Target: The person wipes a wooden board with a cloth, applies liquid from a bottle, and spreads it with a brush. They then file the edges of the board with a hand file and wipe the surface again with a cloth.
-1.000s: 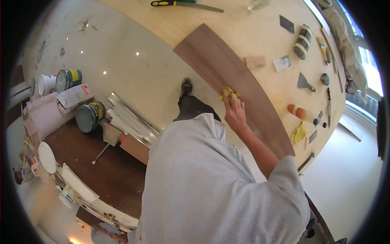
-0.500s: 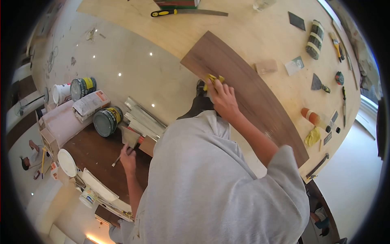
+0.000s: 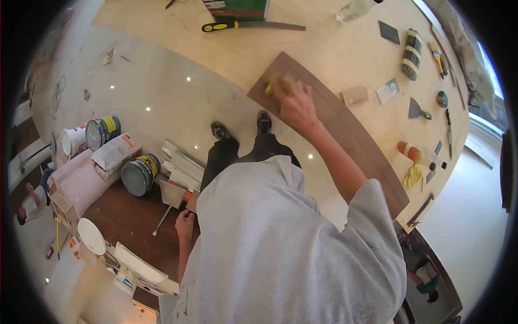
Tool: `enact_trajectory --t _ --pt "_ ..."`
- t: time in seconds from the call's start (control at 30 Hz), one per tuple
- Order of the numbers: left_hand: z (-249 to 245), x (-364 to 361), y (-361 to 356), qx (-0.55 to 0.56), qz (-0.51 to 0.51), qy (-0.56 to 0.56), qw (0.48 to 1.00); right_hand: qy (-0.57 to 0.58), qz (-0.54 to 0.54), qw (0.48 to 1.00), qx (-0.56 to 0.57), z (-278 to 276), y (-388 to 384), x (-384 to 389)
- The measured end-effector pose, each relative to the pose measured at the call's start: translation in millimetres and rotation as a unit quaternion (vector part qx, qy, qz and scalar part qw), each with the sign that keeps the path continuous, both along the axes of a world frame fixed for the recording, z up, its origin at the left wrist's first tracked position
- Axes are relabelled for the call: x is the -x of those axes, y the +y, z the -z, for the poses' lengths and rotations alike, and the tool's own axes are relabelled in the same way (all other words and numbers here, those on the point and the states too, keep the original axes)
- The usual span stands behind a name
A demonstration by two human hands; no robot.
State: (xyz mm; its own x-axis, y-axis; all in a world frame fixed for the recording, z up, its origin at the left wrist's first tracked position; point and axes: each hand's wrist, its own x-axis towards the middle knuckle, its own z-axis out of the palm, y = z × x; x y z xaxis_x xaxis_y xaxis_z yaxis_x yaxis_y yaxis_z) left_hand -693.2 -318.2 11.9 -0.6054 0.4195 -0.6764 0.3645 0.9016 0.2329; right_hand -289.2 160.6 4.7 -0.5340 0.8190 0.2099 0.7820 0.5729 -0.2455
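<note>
A curved dark brown board lies along the edge of the pale wooden table. Over the board's upper left end, my right hand is closed on a yellow cloth, blurred by motion. My left hand is low on the left, beside the dark brown surface and next to a brown block; its fingers are curled, and what they hold, if anything, is hidden. A scraper with a long thin handle lies just left of that hand.
On the table are a hand saw, a sanding block, a putty knife, an orange bottle and a brush. Paint cans stand at left. A person is at the far left, another lower right.
My right hand has moved with the yellow cloth toward the board's upper left end. My left hand has moved down and right, away from the scraper. The view has shifted, showing both feet.
</note>
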Motion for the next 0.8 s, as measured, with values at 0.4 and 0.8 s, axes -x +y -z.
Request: enact_trajectory --t 0.4,0.8 --pt "131.9 172.2 -7.8 -0.058 0.155 -0.075 0.983 -0.019 0.158 0.987 -0.018 1.2 9.8 59.5" --pt "174.4 254.7 89.5 -0.096 0.294 -0.226 0.924 -0.031 0.325 0.944 -0.039 16.1 -15.1 124.6"
